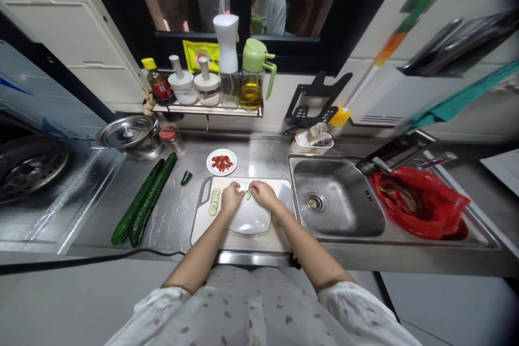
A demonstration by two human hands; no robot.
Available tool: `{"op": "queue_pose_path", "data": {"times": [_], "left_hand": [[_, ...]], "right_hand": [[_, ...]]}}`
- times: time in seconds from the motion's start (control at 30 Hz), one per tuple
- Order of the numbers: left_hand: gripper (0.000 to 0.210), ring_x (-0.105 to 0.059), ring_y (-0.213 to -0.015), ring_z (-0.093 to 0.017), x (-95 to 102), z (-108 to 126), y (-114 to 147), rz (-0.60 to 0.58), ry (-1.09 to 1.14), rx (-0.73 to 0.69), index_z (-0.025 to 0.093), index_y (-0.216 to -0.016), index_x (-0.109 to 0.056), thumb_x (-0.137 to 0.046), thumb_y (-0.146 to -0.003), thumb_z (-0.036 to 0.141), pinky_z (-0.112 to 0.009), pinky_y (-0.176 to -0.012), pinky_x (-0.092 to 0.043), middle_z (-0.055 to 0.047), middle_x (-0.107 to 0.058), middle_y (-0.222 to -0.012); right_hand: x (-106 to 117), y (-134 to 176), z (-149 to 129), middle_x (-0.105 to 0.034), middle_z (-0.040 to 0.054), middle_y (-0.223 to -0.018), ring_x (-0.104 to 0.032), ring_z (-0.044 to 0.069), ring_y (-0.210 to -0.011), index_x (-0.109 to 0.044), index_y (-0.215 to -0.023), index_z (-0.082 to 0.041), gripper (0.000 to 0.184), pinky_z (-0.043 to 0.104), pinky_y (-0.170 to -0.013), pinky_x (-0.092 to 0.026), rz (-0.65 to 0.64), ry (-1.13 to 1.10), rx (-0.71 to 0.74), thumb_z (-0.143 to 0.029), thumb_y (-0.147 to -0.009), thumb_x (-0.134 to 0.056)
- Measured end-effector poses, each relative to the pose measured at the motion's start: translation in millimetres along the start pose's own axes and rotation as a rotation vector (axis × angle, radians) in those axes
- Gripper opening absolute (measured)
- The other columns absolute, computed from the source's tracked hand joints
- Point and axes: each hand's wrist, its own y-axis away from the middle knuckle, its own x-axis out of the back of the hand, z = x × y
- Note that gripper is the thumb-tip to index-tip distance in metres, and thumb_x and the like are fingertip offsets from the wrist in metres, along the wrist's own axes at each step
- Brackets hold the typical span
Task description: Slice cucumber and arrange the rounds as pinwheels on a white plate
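Both hands are over a white plate (249, 220) that rests on a white cutting board (205, 230) with a grey edge. The fingers of my left hand (232, 198) are pinched at the plate's far side, by small pale-green cucumber slices (248, 194). My right hand (263, 195) pinches among the same slices, close to the left; the fingers partly hide them. To the left on the board lies an overlapping row of cucumber slices (214, 201). A pale, flat blade-like shape (286, 195) lies at the board's right side.
Left of the board lie two whole cucumbers (152, 200) and a cut cucumber end (186, 178). Behind it sits a small plate of chopped red pieces (221, 162). The sink (336, 200) is on the right, with a red plastic bag (421, 203) beyond. A lidded pot (130, 135) stands back left.
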Motion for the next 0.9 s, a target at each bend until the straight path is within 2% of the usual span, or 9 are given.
{"op": "queue_pose_path", "data": {"times": [0.13, 0.27, 0.63, 0.9], "left_hand": [[0.02, -0.059, -0.079, -0.019, 3.3, 2.8, 4.1, -0.021, -0.155, -0.087, 0.021, -0.096, -0.061, -0.059, -0.077, 0.026, -0.027, -0.07, -0.036, -0.004, -0.065, -0.079], [0.019, -0.059, -0.081, -0.019, 5.4, 5.0, 7.0, -0.036, -0.238, -0.105, 0.021, -0.097, -0.062, -0.056, -0.081, 0.03, -0.027, -0.069, -0.035, -0.005, -0.065, -0.085], [0.025, -0.057, -0.088, -0.02, 5.3, 6.0, 8.9, -0.061, -0.309, -0.112, 0.022, -0.102, -0.061, -0.059, -0.081, 0.034, -0.027, -0.071, -0.036, -0.007, -0.063, -0.099], [0.024, -0.057, -0.088, -0.021, 5.0, 6.0, 10.0, -0.056, -0.341, -0.141, 0.022, -0.103, -0.06, -0.057, -0.083, 0.035, -0.028, -0.07, -0.035, -0.008, -0.063, -0.1]], "right_hand": [[1.9, 0.5, -4.2, -0.065, 0.0055, -0.099, -0.056, 0.016, -0.087, -0.065, -0.098, -0.02, 0.022, 0.022, -0.073, -0.035, -0.026, 0.056, -0.017, -0.024, -0.089, -0.045], [4.0, 1.1, -6.8, -0.063, 0.0059, -0.101, -0.056, 0.016, -0.087, -0.065, -0.1, -0.02, 0.023, 0.023, -0.072, -0.035, -0.043, 0.092, -0.037, -0.024, -0.09, -0.044], [5.5, 2.3, -15.0, -0.06, 0.0072, -0.102, -0.055, 0.016, -0.086, -0.063, -0.098, -0.02, 0.021, 0.023, -0.07, -0.034, -0.06, 0.19, -0.094, -0.026, -0.092, -0.044], [6.1, 2.3, -21.3, -0.058, 0.0087, -0.104, -0.055, 0.017, -0.088, -0.062, -0.099, -0.019, 0.02, 0.025, -0.071, -0.035, -0.069, 0.236, -0.133, -0.023, -0.091, -0.044]]}}
